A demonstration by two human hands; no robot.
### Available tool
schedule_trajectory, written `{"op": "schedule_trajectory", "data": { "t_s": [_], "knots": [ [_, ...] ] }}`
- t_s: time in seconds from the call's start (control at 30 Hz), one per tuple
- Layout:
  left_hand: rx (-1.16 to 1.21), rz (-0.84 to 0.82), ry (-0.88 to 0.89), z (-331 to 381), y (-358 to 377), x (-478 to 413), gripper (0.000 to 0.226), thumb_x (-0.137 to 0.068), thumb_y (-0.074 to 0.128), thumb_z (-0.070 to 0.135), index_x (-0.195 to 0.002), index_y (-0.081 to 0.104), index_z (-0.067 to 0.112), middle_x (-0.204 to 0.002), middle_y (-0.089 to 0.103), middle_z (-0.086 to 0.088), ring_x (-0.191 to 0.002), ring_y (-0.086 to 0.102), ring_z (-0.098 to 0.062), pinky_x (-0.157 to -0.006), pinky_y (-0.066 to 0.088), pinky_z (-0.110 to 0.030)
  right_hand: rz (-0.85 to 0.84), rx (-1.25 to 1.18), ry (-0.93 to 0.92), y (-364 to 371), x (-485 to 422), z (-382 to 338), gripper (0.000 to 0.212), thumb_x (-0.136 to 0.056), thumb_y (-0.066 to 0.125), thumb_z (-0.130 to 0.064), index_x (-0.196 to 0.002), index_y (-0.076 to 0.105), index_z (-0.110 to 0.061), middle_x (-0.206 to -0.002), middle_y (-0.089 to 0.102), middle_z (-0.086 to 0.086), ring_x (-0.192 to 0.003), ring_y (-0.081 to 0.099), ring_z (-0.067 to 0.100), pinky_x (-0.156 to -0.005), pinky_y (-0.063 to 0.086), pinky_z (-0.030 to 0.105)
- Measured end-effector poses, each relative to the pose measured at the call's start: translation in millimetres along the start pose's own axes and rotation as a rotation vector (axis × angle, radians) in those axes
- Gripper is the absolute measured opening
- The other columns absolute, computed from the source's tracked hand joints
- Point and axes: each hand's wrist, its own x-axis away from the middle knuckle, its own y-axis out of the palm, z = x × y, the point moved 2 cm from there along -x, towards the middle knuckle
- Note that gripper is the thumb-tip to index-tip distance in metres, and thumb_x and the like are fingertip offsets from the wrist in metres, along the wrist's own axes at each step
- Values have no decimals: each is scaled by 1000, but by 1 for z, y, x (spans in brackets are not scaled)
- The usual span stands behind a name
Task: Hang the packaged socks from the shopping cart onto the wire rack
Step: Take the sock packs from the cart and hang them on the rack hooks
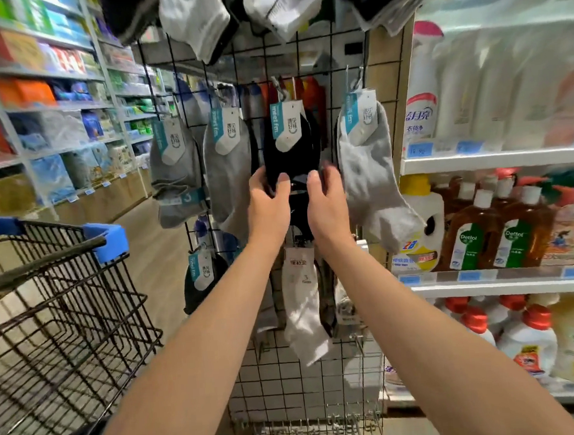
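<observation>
The shopping cart [43, 254] stands nearest, at eight o'clock. Farther in, the left hand [267, 205] and right hand [327, 201] reach equally far, fingers curled round the lower end of the black sock pack [291, 152]. It hangs upright on the wire rack [324, 377], card end toward twelve o'clock at a hook [278, 85].
</observation>
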Motion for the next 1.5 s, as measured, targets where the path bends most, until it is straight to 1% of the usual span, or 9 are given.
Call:
{"op": "schedule_trajectory", "data": {
  "t_s": [0.13,0.23,0.43,0.67,0.83,0.97,1.23,1.4,1.5],
  "knots": [
    [-80,-94,-101,-1,3,-18,63,-99,61,29,-153,28,27,-139,55,3,-123,52,-15,-96,41,-27,-54,152,140,5,-22,-14,42,-104,48,-32,-140,48,-10,-130,61,7,-126,56,27,-99,47,38],
    [-40,-143,-89,-2,2,-24,69,-99,62,14,-157,27,24,-151,48,3,-137,45,-12,-106,38,-23,-63,217,153,5,-30,-20,46,-103,51,-19,-148,45,-13,-138,61,8,-130,55,26,-104,43,33],
    [-77,-147,-188,0,3,-15,69,-100,60,16,-158,24,30,-145,47,11,-129,45,-4,-92,37,-7,-49,198,240,0,-25,-29,55,-102,53,-9,-154,41,-23,-142,59,1,-130,52,15,-103,38,25],
    [-152,-97,-327,52,-3,-15,69,-95,65,17,-156,32,27,-149,50,6,-136,48,-13,-109,42,-31,-88,273,399,-5,-27,-81,50,-101,52,-11,-150,43,-15,-135,57,0,-127,52,17,-100,37,26],
    [-229,-22,-286,128,-14,-10,40,-101,58,26,-141,53,25,-140,55,6,-128,52,-10,-104,44,-28,-57,236,428,-6,-31,-143,36,-98,52,-17,-133,57,-18,-128,64,3,-118,60,20,-106,48,44],
    [-189,-62,-245,198,-18,-27,28,-104,52,28,-131,60,25,-126,62,12,-110,59,-1,-97,52,-25,-27,209,338,-18,-44,-210,23,-102,49,-15,-117,65,-22,-114,68,-4,-105,63,12,-96,53,36],
    [-207,-44,-183,293,-22,-93,56,-103,53,29,-155,32,28,-161,33,9,-146,33,-10,-118,32,-31,-146,214,203,-11,-100,-312,53,-104,50,-23,-155,37,-20,-156,40,-4,-142,37,7,-114,31,23],
    [-98,-199,-290,315,-17,-139,66,-105,50,24,-161,15,32,-165,26,1,-149,31,-18,-106,36,-26,-151,128,411,22,-145,-312,71,-92,48,-46,-157,28,-29,-159,39,1,-143,43,21,-116,41,51],
    [-72,-203,-342,319,-15,-154,63,-107,49,24,-161,16,27,-159,39,-4,-139,43,-16,-94,36,-23,-115,140,462,33,-159,-300,67,-88,44,-53,-151,33,-32,-152,48,3,-136,51,25,-110,46,54]
  ]
}}
